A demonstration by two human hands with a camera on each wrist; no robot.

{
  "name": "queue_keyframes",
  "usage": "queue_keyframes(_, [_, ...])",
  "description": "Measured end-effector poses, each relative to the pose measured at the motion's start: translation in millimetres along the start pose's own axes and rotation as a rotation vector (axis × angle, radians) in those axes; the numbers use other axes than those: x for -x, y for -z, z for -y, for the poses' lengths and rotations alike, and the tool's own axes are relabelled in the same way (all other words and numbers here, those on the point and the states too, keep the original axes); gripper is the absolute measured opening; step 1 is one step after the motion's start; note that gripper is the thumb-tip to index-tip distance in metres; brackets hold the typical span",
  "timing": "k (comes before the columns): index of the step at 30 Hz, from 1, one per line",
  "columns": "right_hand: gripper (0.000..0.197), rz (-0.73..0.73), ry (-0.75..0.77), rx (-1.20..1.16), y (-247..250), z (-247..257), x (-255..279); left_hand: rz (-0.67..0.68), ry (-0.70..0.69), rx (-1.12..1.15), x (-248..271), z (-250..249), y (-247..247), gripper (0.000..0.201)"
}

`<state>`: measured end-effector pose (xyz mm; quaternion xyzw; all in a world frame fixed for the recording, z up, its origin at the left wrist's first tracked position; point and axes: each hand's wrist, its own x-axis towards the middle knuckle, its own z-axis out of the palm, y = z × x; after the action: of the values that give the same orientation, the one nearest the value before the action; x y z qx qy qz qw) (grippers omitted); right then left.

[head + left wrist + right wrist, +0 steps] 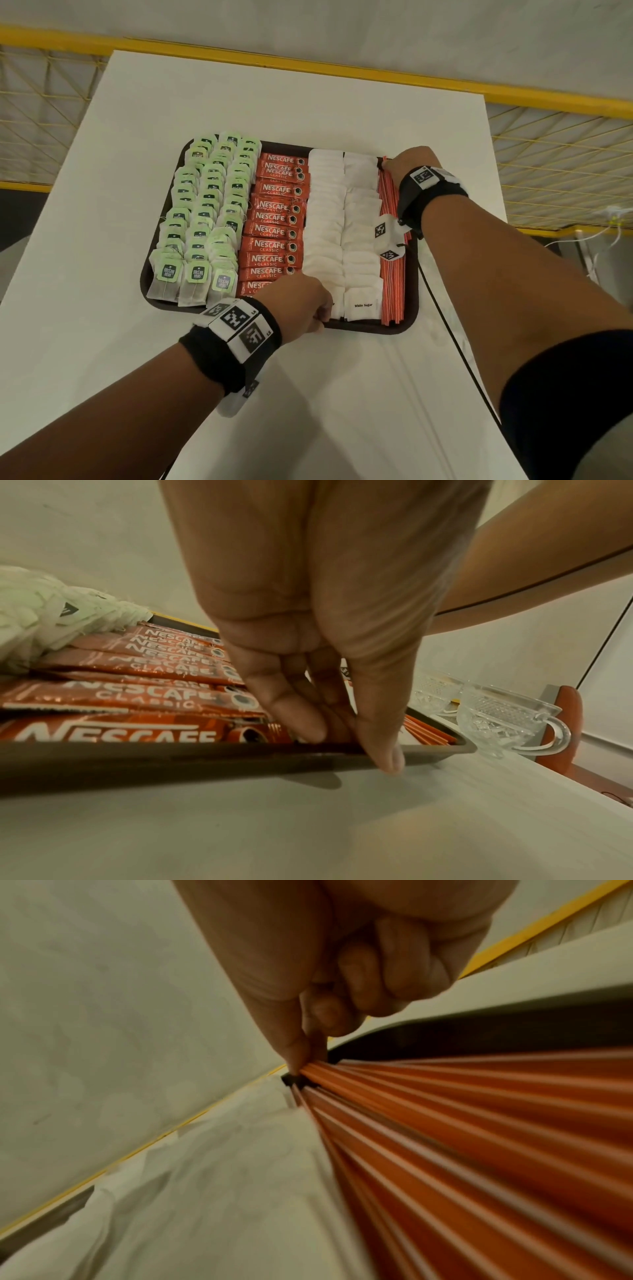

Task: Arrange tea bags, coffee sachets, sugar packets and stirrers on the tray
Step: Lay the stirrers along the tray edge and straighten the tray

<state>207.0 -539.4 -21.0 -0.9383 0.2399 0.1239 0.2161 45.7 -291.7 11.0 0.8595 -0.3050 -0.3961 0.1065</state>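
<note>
A dark brown tray (376, 329) (171, 761) lies on the white table. It holds green-tagged tea bags (205, 212) (44, 610) on the left, then red coffee sachets (274, 219) (137, 696). Two columns of white sugar packets (342, 222) (205, 1177) follow, with red stirrers (390, 274) (479, 1123) along the right side. My left hand (301, 305) (349, 746) pinches the tray's near rim, thumb outside and fingers inside by the nearest sachet and sugar packet. At the far right corner my right hand (404, 164) (308, 1053) pinches the stirrers' far ends between thumb and forefinger, the other fingers curled.
The white table (239, 102) has bare surface all round the tray. A yellow railing (342, 65) with mesh runs behind it. A black cable (445, 329) trails from my right wrist over the table. Cut-glass cups (496, 712) stand off to the right of the tray.
</note>
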Motion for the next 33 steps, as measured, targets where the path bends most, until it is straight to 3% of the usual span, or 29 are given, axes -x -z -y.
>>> queue_keyframes(4, [0.025, 0.023, 0.013, 0.064, -1, -3, 2, 0.026, 0.007, -0.020, 0, -3, 3, 0.019])
queue_keyframes(11, [0.039, -0.076, -0.027, 0.095, 7, -7, 8, 0.041, 0.014, -0.036, -1, -4, 3, 0.020])
queue_keyframes(16, [0.035, -0.012, 0.001, 0.156, 5, -16, 15, -0.019, 0.007, -0.004, 0, -1, -2, 0.016])
queue_keyframes(24, [0.036, -0.067, 0.093, 0.067, 5, -10, 11, -0.067, 0.006, 0.014, 2, 0, -6, 0.013])
queue_keyframes(28, [0.037, -0.021, 0.083, 0.091, -3, -3, 6, -0.072, 0.006, 0.015, 2, 0, -6, 0.014])
queue_keyframes(33, [0.037, -0.077, 0.052, 0.039, -1, 3, 3, -0.058, 0.006, 0.013, 3, 0, -5, 0.017])
